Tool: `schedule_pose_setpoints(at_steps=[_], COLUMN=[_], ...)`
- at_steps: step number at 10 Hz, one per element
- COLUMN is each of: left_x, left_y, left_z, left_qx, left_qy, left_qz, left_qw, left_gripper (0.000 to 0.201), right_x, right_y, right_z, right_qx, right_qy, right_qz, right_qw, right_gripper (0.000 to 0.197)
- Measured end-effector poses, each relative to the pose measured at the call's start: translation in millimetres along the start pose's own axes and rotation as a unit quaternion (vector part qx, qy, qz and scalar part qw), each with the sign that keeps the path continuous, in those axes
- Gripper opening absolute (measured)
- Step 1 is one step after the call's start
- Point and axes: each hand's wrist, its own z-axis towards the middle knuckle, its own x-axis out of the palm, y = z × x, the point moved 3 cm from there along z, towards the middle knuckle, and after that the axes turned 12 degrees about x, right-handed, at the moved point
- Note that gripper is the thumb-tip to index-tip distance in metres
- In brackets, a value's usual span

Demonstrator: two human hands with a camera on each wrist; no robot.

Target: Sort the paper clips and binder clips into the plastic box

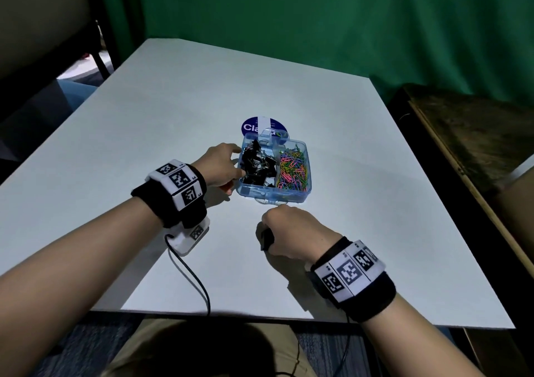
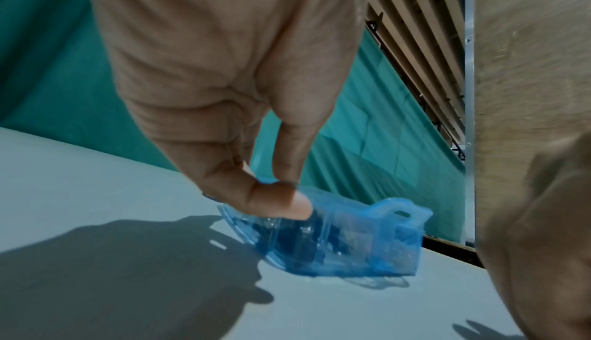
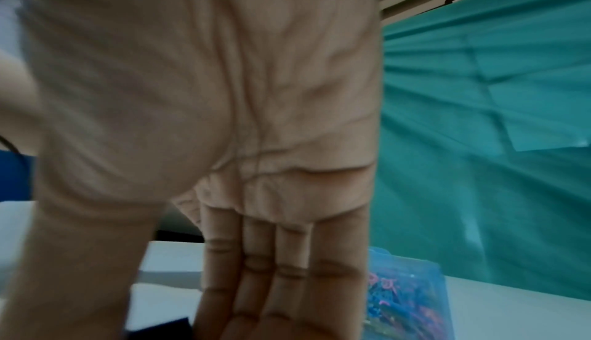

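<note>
Two compartments in the blue plastic box (image 1: pixel 297 196) mid-table (image 1: pixel 179 102): black binder clips (image 1: pixel 258 165) left, coloured paper clips (image 1: pixel 292 168) right. Left hand (image 1: pixel 219 165) grasps its left wall; right hand (image 1: pixel 291 229) curls round a black binder clip (image 1: pixel 266 239). Left wrist: thumb (image 2: pixel 272 200) pinches the rim. Right wrist: blurred.

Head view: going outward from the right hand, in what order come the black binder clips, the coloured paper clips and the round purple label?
From the right hand:
1. Black binder clips, in the box's left compartment, and coloured paper clips, in its right compartment: too close to call.
2. Round purple label, behind the box's far edge, farthest.
</note>
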Motion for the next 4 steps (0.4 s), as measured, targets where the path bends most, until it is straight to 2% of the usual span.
schedule_pose_setpoints(at_steps=[1, 2, 3, 4], left_x=[0.2, 2.3, 3.2, -3.9], left_y=[0.6, 2.8, 2.6, 11.1], left_z=[-0.1, 0.8, -1.4, -4.2], left_qx=[0.000, 0.004, 0.001, -0.003], left_qy=[-0.005, -0.010, -0.012, -0.026], left_qz=[-0.009, -0.009, -0.006, 0.045], left_qw=[1.000, 1.000, 1.000, 0.999], left_gripper=[0.052, 0.050, 0.047, 0.052], right_x=[-24.3, -52.3, -72.8, -69.2], right_y=[1.1, -2.3, -8.4, -19.9], right_z=[-1.8, 9.0, 26.8, 30.4], right_qx=[-0.026, -0.012, 0.023, 0.059], right_qy=[-0.032, -0.136, -0.213, -0.215], right_qz=[0.088, 0.129, 0.164, 0.191], right_qw=[0.995, 0.982, 0.963, 0.956], right_gripper=[0.018, 0.025, 0.041, 0.054])
